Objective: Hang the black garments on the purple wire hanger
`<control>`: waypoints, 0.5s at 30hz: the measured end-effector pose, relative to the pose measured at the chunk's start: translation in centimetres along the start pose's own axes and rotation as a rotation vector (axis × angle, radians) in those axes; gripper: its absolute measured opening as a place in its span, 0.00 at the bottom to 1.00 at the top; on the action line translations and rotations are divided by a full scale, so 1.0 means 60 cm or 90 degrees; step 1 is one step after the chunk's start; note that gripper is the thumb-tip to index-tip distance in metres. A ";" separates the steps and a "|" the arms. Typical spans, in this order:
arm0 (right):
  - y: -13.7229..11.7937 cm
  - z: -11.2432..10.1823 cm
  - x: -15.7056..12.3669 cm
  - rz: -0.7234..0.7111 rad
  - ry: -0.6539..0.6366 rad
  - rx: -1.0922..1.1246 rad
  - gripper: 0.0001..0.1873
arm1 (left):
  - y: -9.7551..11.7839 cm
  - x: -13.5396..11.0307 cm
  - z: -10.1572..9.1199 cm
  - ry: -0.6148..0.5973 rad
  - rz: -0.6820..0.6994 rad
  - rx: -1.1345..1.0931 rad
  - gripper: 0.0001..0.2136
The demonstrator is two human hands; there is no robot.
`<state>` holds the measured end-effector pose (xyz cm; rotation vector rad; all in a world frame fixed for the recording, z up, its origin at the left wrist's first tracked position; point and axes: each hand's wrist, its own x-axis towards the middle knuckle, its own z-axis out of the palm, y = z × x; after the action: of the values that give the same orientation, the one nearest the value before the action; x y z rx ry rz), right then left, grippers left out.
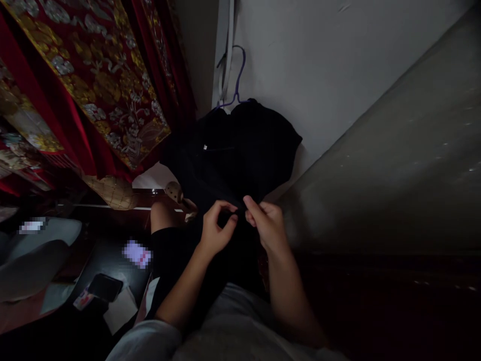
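A black shirt (240,145) hangs from a purple hanger (239,80) against the wall, its dark cloth spreading wide on both sides. A small white mark shows on its front. At the bottom edge of the cloth, my left hand (218,226) is curled, thumb and fingers nearly meeting on the hem. Close beside it on the right, my right hand (267,220) is closed with the thumb on top, pinching the same hem. The cloth between the fingertips is dark, and details such as seams or thread cannot be made out.
Red cloth with gold and silver embroidery (108,75) hangs at the upper left. A dark phone (105,287) and a white paper (121,310) lie on a black surface at the lower left. A large greyish sheet-covered form (394,165) slopes along the right.
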<state>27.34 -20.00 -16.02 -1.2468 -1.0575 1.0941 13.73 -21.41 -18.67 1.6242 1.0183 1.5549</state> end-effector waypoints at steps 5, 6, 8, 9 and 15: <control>-0.002 0.002 -0.007 0.002 -0.014 0.016 0.33 | -0.001 -0.001 0.009 -0.014 0.055 0.069 0.04; -0.005 0.000 -0.009 0.003 -0.006 0.015 0.33 | -0.001 0.001 0.010 -0.014 0.057 0.069 0.04; -0.014 -0.008 -0.012 0.003 0.019 0.022 0.33 | 0.002 0.009 0.016 -0.025 0.066 0.064 0.03; -0.020 -0.013 -0.013 0.001 0.034 0.031 0.33 | 0.004 0.013 0.020 -0.035 0.074 0.060 0.03; -0.043 -0.042 -0.001 -0.013 0.023 0.041 0.32 | 0.012 0.032 0.054 -0.029 0.098 0.067 0.03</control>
<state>29.90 -20.53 -13.53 -1.1979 -0.9974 1.0788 17.00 -19.89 -17.36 1.8398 0.9858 1.5788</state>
